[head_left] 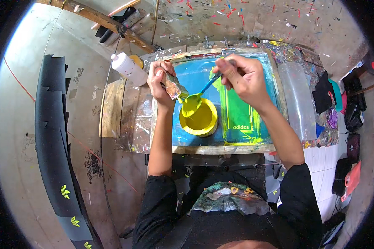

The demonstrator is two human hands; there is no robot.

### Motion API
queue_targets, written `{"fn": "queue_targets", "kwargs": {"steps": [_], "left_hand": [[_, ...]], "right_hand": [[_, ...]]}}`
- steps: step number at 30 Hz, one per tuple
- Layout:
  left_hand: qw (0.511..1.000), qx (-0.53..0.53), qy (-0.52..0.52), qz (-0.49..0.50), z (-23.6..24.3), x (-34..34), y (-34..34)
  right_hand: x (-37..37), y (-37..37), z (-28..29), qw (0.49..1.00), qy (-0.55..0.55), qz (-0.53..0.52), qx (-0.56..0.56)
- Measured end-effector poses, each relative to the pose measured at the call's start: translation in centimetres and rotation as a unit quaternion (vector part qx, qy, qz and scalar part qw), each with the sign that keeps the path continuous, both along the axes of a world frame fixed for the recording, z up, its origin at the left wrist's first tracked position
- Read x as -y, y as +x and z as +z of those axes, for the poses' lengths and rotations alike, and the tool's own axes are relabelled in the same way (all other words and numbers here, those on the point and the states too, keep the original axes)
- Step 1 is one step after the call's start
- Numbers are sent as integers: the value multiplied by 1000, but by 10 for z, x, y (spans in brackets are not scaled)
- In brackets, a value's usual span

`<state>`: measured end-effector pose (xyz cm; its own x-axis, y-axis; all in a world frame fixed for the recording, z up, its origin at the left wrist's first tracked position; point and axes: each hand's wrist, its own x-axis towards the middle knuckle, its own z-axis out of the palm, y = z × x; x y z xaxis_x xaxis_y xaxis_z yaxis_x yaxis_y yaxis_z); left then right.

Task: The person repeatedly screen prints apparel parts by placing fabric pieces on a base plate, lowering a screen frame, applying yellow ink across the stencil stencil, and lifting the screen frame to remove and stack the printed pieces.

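Observation:
My left hand (160, 81) is closed around a paint-stained block that looks like a small squeegee (175, 88), its yellow-coated end tilted down toward the spoon. In my right hand (245, 79) is the blue handle of a spoon (191, 105), its bowl coated in yellow-green ink. The spoon's bowl is over the mouth of a yellow tub (202, 133) with yellow ink inside, and it touches or nearly touches the squeegee's end. The tub stands on the blue mesh of a wood-framed printing screen (220, 150). To its right, yellow-green ink (237, 112) covers a panel of the mesh.
A white bottle (129, 69) stands left of the screen, near a wooden board (112, 108). Metal clamps (226, 43) line the far edge. A clear plastic sheet (297, 101) lies on the right. Dark printed strips (54, 137) hang at the left, and bags (353, 143) at the right.

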<state>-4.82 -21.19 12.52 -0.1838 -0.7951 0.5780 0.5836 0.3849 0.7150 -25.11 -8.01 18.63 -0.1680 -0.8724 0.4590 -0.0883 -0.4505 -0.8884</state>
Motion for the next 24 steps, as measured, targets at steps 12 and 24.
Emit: {"fn": "queue_targets", "kwargs": {"steps": [12,24], "left_hand": [[992,-97,35,-75,-3,16,26],[982,-119,82,-118,13,-5,43]], "right_hand": [[17,19,-36,927,-25,165,-335],[37,30,-58,877,-32,222,-425]]}}
